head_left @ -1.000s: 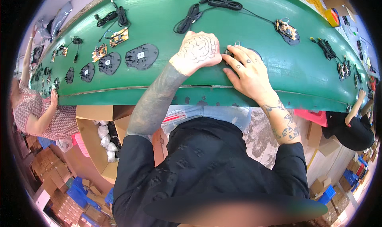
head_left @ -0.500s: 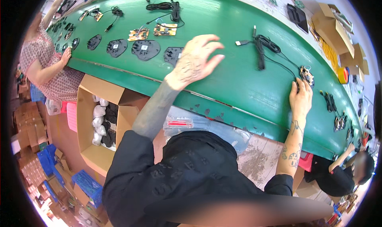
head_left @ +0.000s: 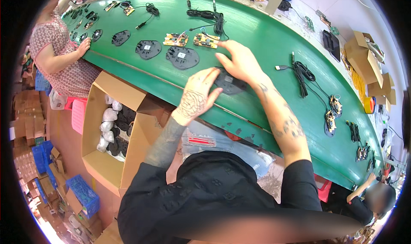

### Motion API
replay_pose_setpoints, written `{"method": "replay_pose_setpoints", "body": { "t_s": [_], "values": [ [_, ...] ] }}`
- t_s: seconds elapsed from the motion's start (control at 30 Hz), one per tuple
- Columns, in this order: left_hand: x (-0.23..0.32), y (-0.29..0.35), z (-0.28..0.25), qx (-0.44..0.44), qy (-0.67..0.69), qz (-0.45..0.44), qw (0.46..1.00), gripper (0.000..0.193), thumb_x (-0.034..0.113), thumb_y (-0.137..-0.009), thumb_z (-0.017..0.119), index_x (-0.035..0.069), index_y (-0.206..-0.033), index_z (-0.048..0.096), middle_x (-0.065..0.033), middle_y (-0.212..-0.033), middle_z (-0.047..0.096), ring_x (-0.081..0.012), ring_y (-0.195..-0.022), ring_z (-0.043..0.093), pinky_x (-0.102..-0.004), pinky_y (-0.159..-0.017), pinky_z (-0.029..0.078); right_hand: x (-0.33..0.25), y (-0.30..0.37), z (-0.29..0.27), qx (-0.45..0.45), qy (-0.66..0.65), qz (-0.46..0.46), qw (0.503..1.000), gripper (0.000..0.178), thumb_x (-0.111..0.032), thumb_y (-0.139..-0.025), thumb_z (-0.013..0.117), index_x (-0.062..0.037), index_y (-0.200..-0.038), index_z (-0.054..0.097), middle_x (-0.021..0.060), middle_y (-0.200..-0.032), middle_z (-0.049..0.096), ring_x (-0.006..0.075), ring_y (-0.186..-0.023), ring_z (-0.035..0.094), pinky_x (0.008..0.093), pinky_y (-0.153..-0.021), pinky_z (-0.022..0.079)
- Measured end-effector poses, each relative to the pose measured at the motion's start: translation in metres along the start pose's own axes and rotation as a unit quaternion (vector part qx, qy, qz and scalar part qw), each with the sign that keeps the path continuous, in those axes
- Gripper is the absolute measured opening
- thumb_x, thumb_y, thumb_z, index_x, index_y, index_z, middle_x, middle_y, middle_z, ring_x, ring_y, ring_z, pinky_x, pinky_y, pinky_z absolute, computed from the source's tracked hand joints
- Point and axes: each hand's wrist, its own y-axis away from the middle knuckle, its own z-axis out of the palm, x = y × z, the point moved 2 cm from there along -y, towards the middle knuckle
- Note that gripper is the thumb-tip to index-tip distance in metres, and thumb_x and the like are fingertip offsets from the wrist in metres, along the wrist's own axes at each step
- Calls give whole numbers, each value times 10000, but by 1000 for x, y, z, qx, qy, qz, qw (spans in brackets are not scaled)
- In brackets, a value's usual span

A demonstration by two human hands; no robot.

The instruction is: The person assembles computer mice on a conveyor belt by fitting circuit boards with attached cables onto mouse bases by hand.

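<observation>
Plate [head_left: 231, 86] on the near side looks like light, stiff black plastic, so grab its rounded rim; your left hand [head_left: 195, 96], half open, is by its left edge, can't tell if gripping. Your right hand [head_left: 243, 63] is loosely open above it, apparently empty, near a probably fragile circuit board [head_left: 206, 41], rubbery coiled cable [head_left: 218, 23] beyond.
</observation>
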Motion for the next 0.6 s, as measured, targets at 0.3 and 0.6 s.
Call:
{"method": "replay_pose_setpoints", "body": {
  "t_s": [0.3,0.6],
  "values": [
    [40,3,17,-38,13,1,999,598,235,-809,744,44,-1335,532,-131,-1291,561,-301,-1186,545,-418,-1005,419,13,-23,-4,-69,138,-13,988,416,-326,-873,711,-89,-1211,656,136,-1138,665,314,-1088,630,401,-948,505],
    [66,-11,43,-81,59,69,993,607,237,-814,731,49,-1351,520,-131,-1305,557,-308,-1197,539,-435,-992,418,51,131,-132,26,-524,230,819,441,-268,-1015,479,32,-1330,548,110,-1112,672,197,-899,649,304,-770,496]
  ]
}}
